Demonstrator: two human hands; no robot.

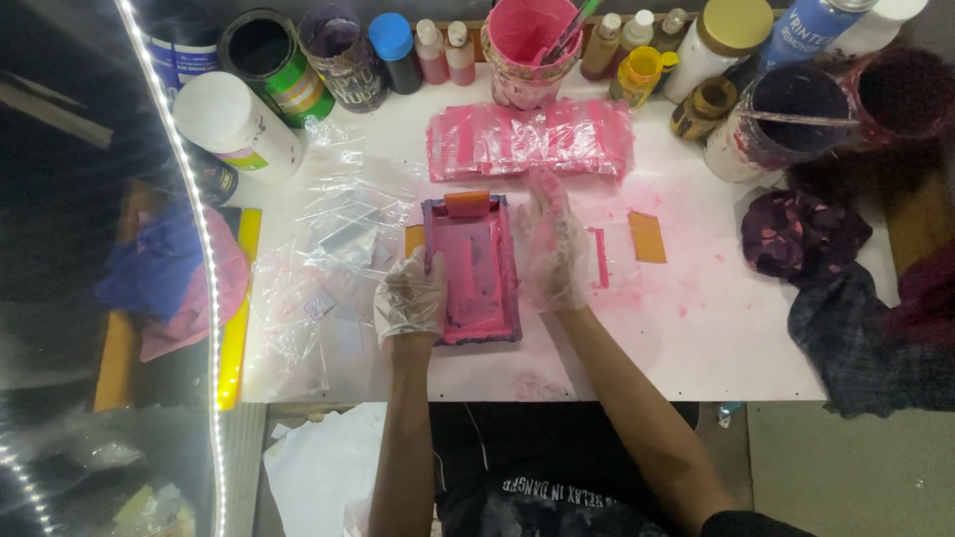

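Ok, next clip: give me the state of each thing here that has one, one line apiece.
Left hand: gloved, gripping the frame's left edge.
Right hand: gloved, fingers extended, resting at the frame's right edge.
Small screen frame: flat on the table, coated in pink ink.
Pink bucket: open, sticks standing inside.
Black can: open, no lid.
White jar: capped, lying on its side.
Blue-capped bottle: closed, upright.
Pink-stained plastic sheets: spread flat.

We are at a small screen-printing workshop. Our white counter (696,328) is smeared with pink ink, with a pink-coated printing screen (476,268) on it. Ink tubs (527,45), squeeze bottles (445,50) and paint jars (771,119) crowd the back edge, beside stained rags (801,234) and clear plastic bags (338,239).
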